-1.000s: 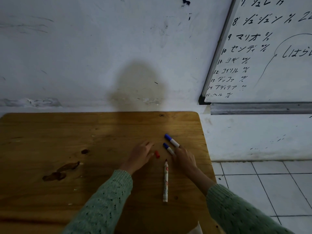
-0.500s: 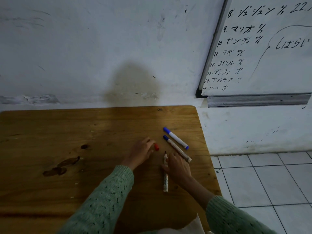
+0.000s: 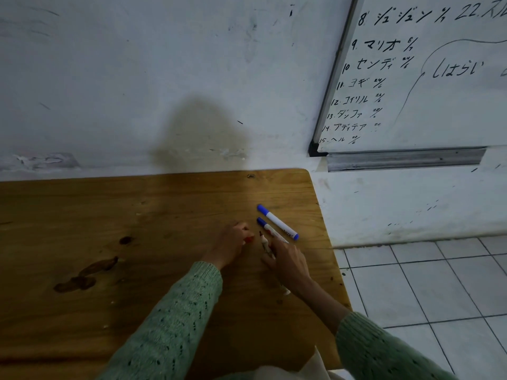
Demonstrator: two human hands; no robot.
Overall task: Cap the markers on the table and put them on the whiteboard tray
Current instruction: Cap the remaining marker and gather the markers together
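Two blue-capped markers lie side by side near the right edge of the wooden table (image 3: 109, 215): the far blue marker (image 3: 278, 222) and the near blue marker (image 3: 270, 230), partly covered by my right hand. My right hand (image 3: 288, 260) grips the uncapped red marker (image 3: 265, 244), tip pointing away, its rear end showing below my wrist. My left hand (image 3: 231, 242) pinches the small red cap (image 3: 249, 239) just left of the marker tip. The grey whiteboard tray (image 3: 403, 159) hangs on the wall at the upper right, with nothing visible on it.
The whiteboard (image 3: 439, 78) with black writing is above the tray. The table has dark stains (image 3: 85, 275) at the left. White floor tiles (image 3: 425, 292) lie right of the table. A pale cloth (image 3: 301, 371) shows at the bottom edge.
My right hand left the blue markers, moved down onto the red marker and took hold of it, lifting its tip. My left hand closed on the red cap.
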